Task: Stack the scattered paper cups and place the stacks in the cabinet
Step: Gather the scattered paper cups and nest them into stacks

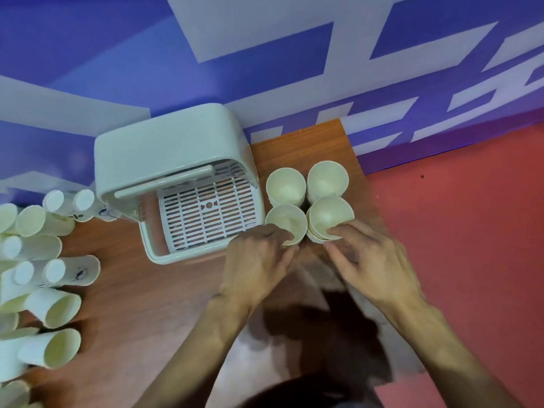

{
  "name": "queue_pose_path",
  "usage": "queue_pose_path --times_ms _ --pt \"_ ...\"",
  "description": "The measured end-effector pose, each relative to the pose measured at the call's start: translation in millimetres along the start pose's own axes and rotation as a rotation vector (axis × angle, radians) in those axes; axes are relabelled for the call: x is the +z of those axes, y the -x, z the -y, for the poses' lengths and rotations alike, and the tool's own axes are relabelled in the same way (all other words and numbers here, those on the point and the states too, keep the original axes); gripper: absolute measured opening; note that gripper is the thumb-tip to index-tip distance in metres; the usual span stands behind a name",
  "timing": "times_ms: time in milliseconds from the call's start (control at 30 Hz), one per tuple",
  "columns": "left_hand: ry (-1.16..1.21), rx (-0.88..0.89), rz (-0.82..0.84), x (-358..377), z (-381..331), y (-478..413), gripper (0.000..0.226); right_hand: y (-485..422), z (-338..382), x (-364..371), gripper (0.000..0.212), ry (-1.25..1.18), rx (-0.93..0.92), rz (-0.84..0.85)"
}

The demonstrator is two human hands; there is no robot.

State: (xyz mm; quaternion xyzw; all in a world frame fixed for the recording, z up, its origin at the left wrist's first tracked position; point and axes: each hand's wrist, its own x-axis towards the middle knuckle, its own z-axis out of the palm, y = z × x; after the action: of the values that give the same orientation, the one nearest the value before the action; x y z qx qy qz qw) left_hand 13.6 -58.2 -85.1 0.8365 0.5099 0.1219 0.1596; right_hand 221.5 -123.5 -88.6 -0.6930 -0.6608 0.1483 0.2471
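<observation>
Several upright stacks of white paper cups stand in a square right of the cabinet: back left stack point(285, 187), back right stack point(327, 179), front left stack point(285, 223) and front right stack point(329, 216). My left hand point(259, 260) grips the front left stack at its near side. My right hand point(371, 260) holds the front right stack, which tilts slightly. The pale green cabinet point(173, 148) has its lid raised, and its white slatted tray point(206, 213) is bare. Loose cups point(53, 304) lie on their sides at the far left.
The wooden table point(132, 290) ends just right of the stacks, with red floor point(456, 216) beyond. A blue and white wall point(265, 54) runs behind the cabinet. A few cups point(70, 201) lie against the wall left of the cabinet.
</observation>
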Motion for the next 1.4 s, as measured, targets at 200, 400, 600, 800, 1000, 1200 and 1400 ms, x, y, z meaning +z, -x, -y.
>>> queue_pose_path --times_ms 200,400,600,800,1000,1200,1400 --pt "-0.006 0.043 0.085 14.0 11.2 -0.6 0.01 -8.0 -13.1 21.1 0.022 0.016 -0.045 0.129" --pt "0.101 0.001 0.153 27.5 15.6 -4.7 0.011 -10.1 -14.4 29.8 0.025 0.032 -0.016 0.146" --pt "0.139 0.017 0.114 13.3 11.9 3.6 0.031 -5.7 9.7 13.9 0.008 0.076 0.042 0.124" --pt "0.237 -0.039 0.015 -39.7 45.3 54.4 0.027 4.3 101.4 24.2 0.015 0.018 -0.053 0.021" --pt "0.197 -0.248 0.054 -73.5 165.0 134.1 0.022 -10.0 222.8 123.3 0.014 -0.097 -0.331 0.25" --pt "-0.009 -0.474 -0.068 -124.0 269.1 206.8 0.015 -22.9 335.8 216.7 0.013 -0.152 -0.536 0.382" --pt "-0.091 -0.65 0.222 -143.3 342.7 286.4 0.034 -23.1 403.1 293.2 0.018 0.049 -0.619 0.607"
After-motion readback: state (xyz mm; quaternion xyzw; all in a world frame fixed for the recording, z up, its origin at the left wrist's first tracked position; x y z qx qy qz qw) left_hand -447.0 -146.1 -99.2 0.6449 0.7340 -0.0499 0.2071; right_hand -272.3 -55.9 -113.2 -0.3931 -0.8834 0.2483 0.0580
